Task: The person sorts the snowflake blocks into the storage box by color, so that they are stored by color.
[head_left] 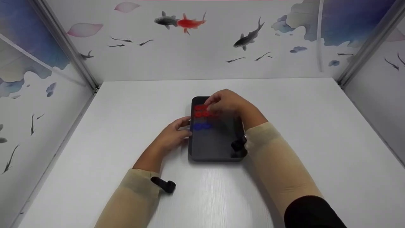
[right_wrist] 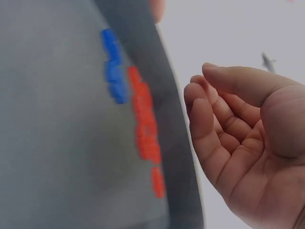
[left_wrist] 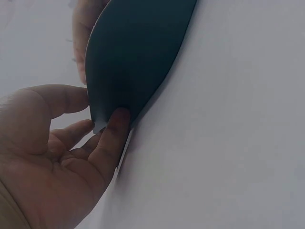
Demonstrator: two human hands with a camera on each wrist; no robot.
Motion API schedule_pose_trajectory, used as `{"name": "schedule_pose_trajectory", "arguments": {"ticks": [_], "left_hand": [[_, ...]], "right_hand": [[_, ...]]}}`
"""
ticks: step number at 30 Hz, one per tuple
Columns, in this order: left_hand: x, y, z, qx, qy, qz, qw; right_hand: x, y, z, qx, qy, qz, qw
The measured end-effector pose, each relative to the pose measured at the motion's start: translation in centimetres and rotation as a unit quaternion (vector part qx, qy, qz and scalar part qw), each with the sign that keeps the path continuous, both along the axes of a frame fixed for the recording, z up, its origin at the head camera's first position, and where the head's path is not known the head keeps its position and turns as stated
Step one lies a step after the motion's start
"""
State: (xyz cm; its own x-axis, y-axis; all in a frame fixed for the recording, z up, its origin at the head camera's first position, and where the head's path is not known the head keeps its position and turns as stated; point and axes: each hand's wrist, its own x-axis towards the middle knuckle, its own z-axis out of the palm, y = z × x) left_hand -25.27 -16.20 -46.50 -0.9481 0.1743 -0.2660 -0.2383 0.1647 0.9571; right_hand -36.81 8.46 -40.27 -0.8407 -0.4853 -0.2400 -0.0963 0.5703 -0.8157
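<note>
A dark grey rectangular tray lies on the white table with small red pieces in rows near its far end. Closer in, along the left side, sit a few small blue pieces. My left hand touches the tray's left wall from outside, thumb and fingertips against it; the left wrist view shows one finger on the dark outer wall. Over the red pieces hovers my right hand. In the right wrist view its fingers curl loosely with thumb near the fingertips, and no piece shows between them.
White table surface surrounds the tray. Behind it stands a white wall panel painted with fish and petals, with metal posts at the corners. Each sleeved wrist carries a small black camera.
</note>
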Motion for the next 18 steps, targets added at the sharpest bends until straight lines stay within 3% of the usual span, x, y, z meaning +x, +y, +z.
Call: {"name": "schedule_pose_trajectory", "arguments": {"ticks": [4,9,18], "left_hand": [[0.1,0.0,0.0,0.007,-0.002,-0.001,1.0],[0.2,0.1,0.1,0.007,-0.001,0.002,1.0],[0.2,0.2,0.1,0.008,-0.003,0.006,0.9999]], "right_hand": [[0.6,1.3,1.5,-0.044,0.019,-0.005,0.999],[1.5,3.9,2.6,-0.058,0.022,-0.012,0.998],[2.2,8.8,1.8,-0.056,0.026,-0.041,0.997]]}}
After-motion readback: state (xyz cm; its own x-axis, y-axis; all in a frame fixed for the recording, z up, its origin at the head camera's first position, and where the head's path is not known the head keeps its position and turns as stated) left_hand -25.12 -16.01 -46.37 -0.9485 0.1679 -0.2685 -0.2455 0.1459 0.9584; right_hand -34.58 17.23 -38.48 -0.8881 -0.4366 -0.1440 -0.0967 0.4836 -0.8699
